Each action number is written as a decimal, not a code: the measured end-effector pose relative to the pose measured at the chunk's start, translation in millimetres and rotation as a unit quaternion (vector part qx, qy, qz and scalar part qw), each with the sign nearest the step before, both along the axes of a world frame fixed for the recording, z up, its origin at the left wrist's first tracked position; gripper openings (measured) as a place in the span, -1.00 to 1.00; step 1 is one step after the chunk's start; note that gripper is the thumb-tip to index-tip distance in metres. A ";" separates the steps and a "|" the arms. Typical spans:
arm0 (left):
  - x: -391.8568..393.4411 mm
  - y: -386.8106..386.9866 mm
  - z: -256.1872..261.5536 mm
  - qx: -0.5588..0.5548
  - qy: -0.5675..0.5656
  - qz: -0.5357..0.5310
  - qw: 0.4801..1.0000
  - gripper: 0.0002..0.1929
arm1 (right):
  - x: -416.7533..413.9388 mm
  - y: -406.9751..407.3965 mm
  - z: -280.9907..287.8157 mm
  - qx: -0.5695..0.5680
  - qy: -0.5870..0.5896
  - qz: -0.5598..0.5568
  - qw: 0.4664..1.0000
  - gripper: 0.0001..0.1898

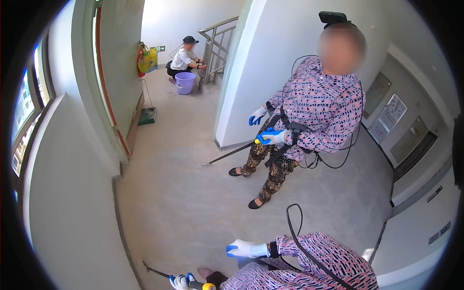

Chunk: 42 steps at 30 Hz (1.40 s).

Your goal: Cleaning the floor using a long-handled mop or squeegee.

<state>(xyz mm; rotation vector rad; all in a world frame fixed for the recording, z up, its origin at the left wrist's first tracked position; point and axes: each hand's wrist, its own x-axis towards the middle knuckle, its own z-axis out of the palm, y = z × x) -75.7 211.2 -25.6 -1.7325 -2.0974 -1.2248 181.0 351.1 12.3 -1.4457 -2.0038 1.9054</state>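
Note:
My left hand, in a white knit glove with blue coating, grips a long-handled tool at the bottom edge. The tool has a dark shaft and a yellow part on its handle; its small head lies at the foot of the white wall. My right hand, gloved alike, is held in front of my patterned shirt. Its fingers are curled, and their inner side is hidden. A black cable loops above my right sleeve. One of my feet shows beside the left hand.
A co-worker stands close by, holding a similar tool to the floor. Another person squats at the metal stair railing beside a purple bucket. A green dustpan stands by the open door, with bags hanging there.

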 end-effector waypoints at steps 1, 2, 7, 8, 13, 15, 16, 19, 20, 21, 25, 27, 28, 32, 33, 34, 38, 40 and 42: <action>-3.7 -2.0 -0.2 0.000 0.005 0.001 1.000 -0.74 | 2.8 -1.4 5.5 -0.001 0.001 0.000 1.000 -0.74; -6.4 -3.0 -0.1 -0.001 0.006 0.001 1.000 -0.74 | 7.2 -0.8 12.1 0.001 -0.040 -0.010 0.999 -0.75; -16.0 -2.9 -6.5 0.000 0.017 -0.036 0.999 -0.73 | 35.4 -8.8 16.0 0.018 -0.088 -0.101 0.991 -0.76; -17.0 -1.7 -7.5 0.001 0.019 -0.040 0.999 -0.73 | 47.5 -12.0 -0.3 0.024 -0.107 -0.117 0.987 -0.76; -21.8 1.6 -3.0 -0.014 0.014 -0.048 0.999 -0.75 | 79.1 -18.2 -36.7 -0.033 -0.141 -0.185 0.972 -0.77; -22.0 3.9 3.3 -0.023 0.009 -0.055 0.998 -0.75 | 82.3 -18.6 -38.4 -0.045 -0.146 -0.193 0.969 -0.75; -22.6 4.0 4.9 -0.031 0.003 -0.061 0.998 -0.76 | 79.8 -18.8 -29.9 -0.030 -0.160 -0.185 0.969 -0.75; -24.7 6.1 -1.1 -0.032 0.009 -0.066 0.997 -0.77 | 78.9 -17.2 -29.8 -0.027 -0.169 -0.180 0.969 -0.76; -24.5 6.5 -2.9 -0.031 0.008 -0.067 0.997 -0.77 | 79.3 -17.4 -28.0 -0.026 -0.170 -0.181 0.968 -0.76; -25.6 6.8 -5.2 -0.032 0.019 -0.068 0.997 -0.77 | 77.0 -16.9 -24.5 -0.030 -0.155 -0.185 0.970 -0.76; -30.1 9.0 -10.7 -0.035 0.062 -0.082 0.994 -0.75 | 75.4 -11.6 -24.7 -0.050 -0.141 -0.206 0.967 -0.75; -28.8 13.0 -4.2 -0.018 0.037 -0.067 0.997 -0.74 | 76.7 -12.0 -23.9 -0.053 -0.119 -0.213 0.968 -0.75; -28.7 15.1 -0.4 -0.001 0.013 -0.052 0.999 -0.74 | 77.2 -11.4 -23.6 -0.058 -0.096 -0.221 0.969 -0.75; -31.2 7.9 -43.4 -0.001 0.015 0.001 1.000 -0.75 | 89.1 -19.6 -33.9 -0.004 -0.138 -0.210 0.968 -0.70; -22.9 9.8 -21.2 0.000 0.017 -0.003 1.000 -0.75 | 95.9 -22.1 -37.7 -0.005 -0.150 -0.223 0.963 -0.69; -17.1 12.6 1.3 0.015 0.017 -0.007 1.000 -0.74 | 101.1 -20.9 -42.8 -0.003 -0.160 -0.233 0.959 -0.69; -25.8 14.0 18.4 0.013 0.026 -0.038 0.999 -0.72 | 112.8 -33.2 -55.0 0.017 -0.236 -0.202 0.950 -0.70; -25.0 9.7 21.7 0.013 -0.004 -0.041 0.999 -0.75 | 110.4 -42.9 -45.4 0.001 -0.253 -0.198 0.947 -0.70; -27.4 4.1 20.1 -0.005 0.000 -0.055 0.998 -0.76 | 107.4 -52.7 -33.8 0.159 -0.165 -0.070 0.971 -0.71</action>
